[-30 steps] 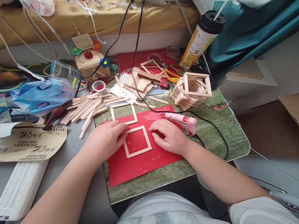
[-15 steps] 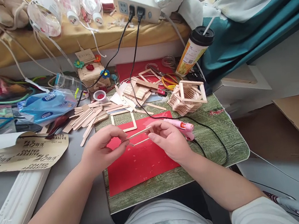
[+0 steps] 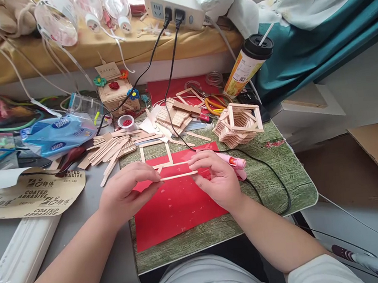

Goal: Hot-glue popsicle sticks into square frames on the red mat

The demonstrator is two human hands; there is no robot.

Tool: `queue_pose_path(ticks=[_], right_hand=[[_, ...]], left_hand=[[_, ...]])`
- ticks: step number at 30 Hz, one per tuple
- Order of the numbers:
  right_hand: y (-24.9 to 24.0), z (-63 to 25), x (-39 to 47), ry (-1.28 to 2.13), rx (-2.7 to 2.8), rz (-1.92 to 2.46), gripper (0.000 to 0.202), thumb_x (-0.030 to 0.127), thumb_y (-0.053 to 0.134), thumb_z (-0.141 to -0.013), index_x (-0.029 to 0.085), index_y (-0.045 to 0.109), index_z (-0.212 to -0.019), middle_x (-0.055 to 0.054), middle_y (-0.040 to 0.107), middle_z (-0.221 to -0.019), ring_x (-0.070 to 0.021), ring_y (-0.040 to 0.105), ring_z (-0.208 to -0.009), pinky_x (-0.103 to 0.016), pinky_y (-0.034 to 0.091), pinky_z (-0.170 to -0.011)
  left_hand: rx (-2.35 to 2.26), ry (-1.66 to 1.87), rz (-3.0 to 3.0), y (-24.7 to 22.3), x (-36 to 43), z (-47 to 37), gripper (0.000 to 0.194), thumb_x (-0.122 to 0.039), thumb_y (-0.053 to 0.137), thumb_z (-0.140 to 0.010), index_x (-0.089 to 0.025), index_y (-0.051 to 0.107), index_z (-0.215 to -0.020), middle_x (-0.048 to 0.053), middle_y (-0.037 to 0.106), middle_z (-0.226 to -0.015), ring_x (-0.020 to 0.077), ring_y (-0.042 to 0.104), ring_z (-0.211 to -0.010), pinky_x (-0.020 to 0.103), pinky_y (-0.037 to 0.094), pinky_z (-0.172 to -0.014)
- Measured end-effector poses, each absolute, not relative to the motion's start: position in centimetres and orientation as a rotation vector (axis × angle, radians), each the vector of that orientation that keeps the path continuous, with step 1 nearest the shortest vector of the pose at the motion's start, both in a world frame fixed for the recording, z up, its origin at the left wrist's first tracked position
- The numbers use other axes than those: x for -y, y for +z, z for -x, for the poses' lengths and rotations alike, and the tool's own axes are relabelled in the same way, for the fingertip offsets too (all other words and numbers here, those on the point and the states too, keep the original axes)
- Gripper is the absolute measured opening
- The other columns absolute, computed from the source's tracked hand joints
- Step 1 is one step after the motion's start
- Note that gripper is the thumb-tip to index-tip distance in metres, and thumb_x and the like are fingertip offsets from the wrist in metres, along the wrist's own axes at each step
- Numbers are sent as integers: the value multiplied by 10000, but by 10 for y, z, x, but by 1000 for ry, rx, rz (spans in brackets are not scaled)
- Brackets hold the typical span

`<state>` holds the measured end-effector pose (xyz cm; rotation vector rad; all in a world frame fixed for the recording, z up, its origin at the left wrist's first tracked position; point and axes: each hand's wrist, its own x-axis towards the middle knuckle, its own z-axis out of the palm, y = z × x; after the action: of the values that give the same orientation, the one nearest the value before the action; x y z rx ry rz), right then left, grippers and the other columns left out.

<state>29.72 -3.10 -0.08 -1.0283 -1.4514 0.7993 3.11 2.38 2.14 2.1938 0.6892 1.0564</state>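
While the fingers of the left hand (image 3: 129, 187) and right hand (image 3: 217, 177) grip its opposite ends, a craft-stick frame (image 3: 179, 176) hovers over a red sheet (image 3: 179, 214) on the counter (image 3: 271, 187), raised from where it lay flat one second earlier. Likely featherlight and stiff but weak at the joints, it calls for a gentle pinch near the corners.
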Motion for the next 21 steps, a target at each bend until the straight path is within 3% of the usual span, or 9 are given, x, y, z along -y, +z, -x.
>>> queue_pose_path(ticks=[6, 11, 21], right_hand=[[-4, -301, 30, 786, 1493, 976, 195, 182, 796, -939, 328, 776, -1067, -43, 771, -1082, -264, 718, -1075, -536, 552, -1052], [-7, -302, 30, 801, 1483, 944, 191, 181, 779, -952, 338, 779, -1061, -35, 779, -1041, -258, 721, -1020, -522, 571, -993], [-7, -300, 33, 821, 1417, 968, 229, 186, 800, -937, 336, 767, -1108, -49, 730, -1088, -254, 707, -1041, -485, 578, -964]], left_hand=[[-673, 1058, -2229, 23, -24, -31, 355, -11, 788, -848, -259, 706, -1088, 11, 762, -922, 164, 739, -869, 310, 621, -807], [-735, 1090, -2164, 15, -25, -31, 421, -71, 855, -818, -284, 703, -1147, 31, 776, -1011, 205, 750, -962, 364, 628, -880], [-793, 1096, -2102, 11, -24, -30, 353, -53, 805, -854, -283, 718, -1109, 24, 788, -955, 201, 756, -900, 364, 617, -829]])
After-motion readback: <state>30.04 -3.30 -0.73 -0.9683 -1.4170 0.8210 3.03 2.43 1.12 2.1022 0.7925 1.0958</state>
